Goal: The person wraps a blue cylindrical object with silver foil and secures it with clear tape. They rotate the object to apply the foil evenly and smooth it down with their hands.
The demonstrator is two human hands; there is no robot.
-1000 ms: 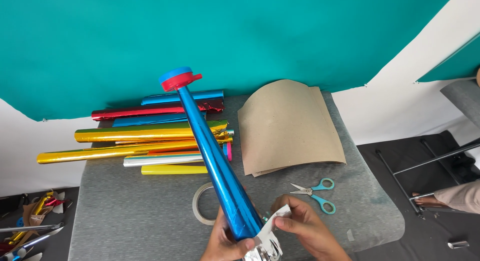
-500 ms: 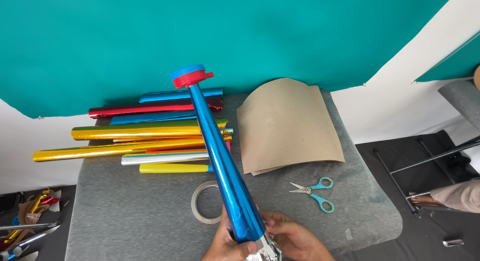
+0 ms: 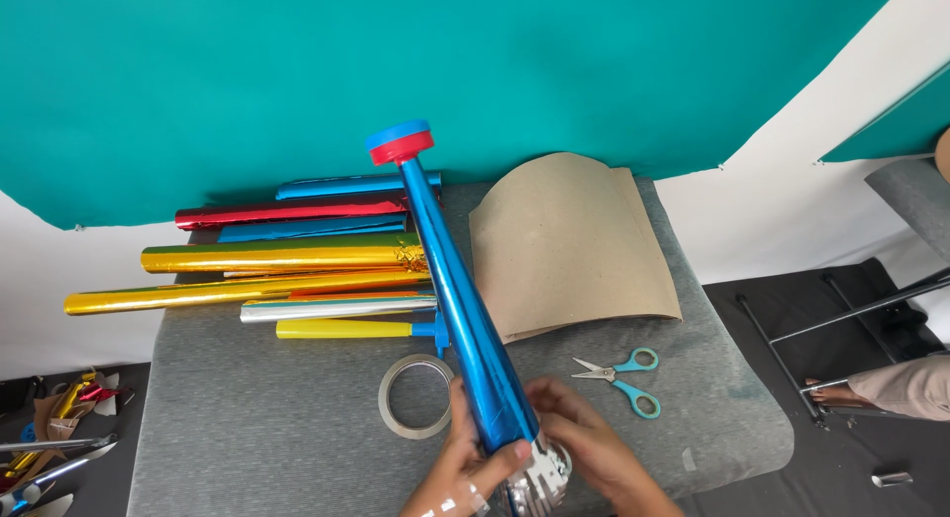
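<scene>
Far left, a heap of foil rolls (image 3: 287, 270) in gold, red, blue, silver and yellow lies on the grey table (image 3: 247, 438). Just right of them sits the ring of clear tape (image 3: 414, 396), flat on the cloth, close beside the left hand (image 3: 463, 468). That hand is clamped around the wide lower end of the blue foil cone (image 3: 460, 299), thumb across the front. The cone rises tilted up and away, red-and-blue cap on top. The right hand (image 3: 594, 453) presses fingers against the cone's silver fringed end (image 3: 539, 477), closed on it. Further right: curved brown cardboard sheets (image 3: 569, 245), then teal-handled scissors (image 3: 623, 374) lying flat and untouched
</scene>
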